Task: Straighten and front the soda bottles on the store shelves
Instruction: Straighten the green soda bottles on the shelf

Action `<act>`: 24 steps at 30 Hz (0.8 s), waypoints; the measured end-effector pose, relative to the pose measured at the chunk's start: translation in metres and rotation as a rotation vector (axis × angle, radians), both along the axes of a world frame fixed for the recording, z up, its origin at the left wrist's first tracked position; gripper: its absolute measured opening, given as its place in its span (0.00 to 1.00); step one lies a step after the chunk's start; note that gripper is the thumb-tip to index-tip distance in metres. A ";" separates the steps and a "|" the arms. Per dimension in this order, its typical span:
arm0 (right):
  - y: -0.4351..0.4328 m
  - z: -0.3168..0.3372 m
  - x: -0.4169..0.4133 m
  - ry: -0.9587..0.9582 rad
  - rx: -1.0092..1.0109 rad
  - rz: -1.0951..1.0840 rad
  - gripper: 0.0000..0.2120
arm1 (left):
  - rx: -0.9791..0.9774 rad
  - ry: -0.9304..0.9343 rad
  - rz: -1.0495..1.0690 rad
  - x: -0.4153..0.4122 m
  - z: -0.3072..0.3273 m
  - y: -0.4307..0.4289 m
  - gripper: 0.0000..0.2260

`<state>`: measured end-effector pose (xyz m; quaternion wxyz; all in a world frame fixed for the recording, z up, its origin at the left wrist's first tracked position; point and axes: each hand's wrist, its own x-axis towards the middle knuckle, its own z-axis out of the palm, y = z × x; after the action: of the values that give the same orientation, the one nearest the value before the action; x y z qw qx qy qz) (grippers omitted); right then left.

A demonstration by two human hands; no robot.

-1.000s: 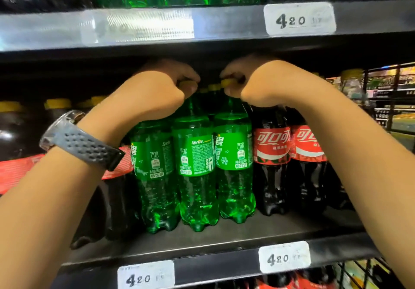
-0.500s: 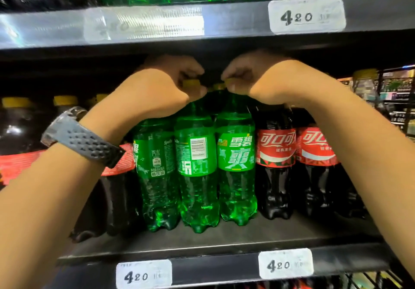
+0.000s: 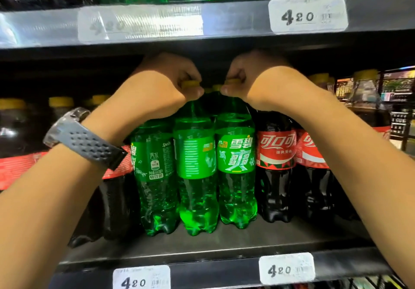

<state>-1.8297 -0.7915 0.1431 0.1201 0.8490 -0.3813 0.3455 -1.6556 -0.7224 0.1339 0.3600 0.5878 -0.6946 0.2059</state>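
Centre of the frame, middle shelf (image 3: 224,247), under the low lip of the upper shelf (image 3: 224,22).

- Left hand (image 3: 166,86), wristwatch (image 3: 85,136) on that arm: thumb and curled fingers pinch the yellow cap of the middle green bottle (image 3: 195,176).
- Right hand (image 3: 253,82): same pinch on the cap of the right green bottle (image 3: 237,176). The two hands are just beside each other, thumbs nearly meeting.
- Right green bottle shows its main logo to the aisle. Middle one shows a fine-print panel, so it looks only partly turned. Left green bottle (image 3: 155,176), untouched, shows a side panel.
- The three green bottles stand upright, touching, set back from the shelf edge. Cola bottles (image 3: 275,154) stand just beside them at centre right, with more dark bottles at the left of the frame.

Risks, as I judge them:
- Turning by the cap alone may loosen the cap instead of spinning the bottle, since the base grips the shelf.
- All the hold is at the top. A sideways pull could tip a bottle into the cola row.
- Knuckles sit close under the upper shelf, so lifting could jam them.
- The bottles are packed tight. One turning may drag its neighbour's label off front.
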 end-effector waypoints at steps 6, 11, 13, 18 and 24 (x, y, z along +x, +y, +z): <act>0.003 -0.002 -0.002 0.009 0.003 0.016 0.12 | -0.011 -0.041 0.015 0.007 -0.001 -0.002 0.10; 0.012 -0.003 0.001 -0.012 -0.064 0.086 0.23 | 0.068 0.008 -0.111 0.011 0.005 -0.001 0.06; 0.018 0.001 0.011 0.008 -0.060 0.185 0.24 | 0.079 0.032 -0.159 0.014 0.003 0.003 0.08; 0.023 0.004 0.039 0.110 -0.006 0.275 0.21 | -0.266 -0.196 0.149 0.042 -0.005 0.024 0.14; 0.023 0.000 0.079 0.204 -0.015 0.245 0.19 | 0.057 -0.091 0.067 0.074 -0.003 0.025 0.12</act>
<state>-1.7504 -0.7685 0.1434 0.1215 0.9190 -0.2579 0.2724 -1.5820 -0.6971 0.1310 0.3041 0.6109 -0.6957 0.2244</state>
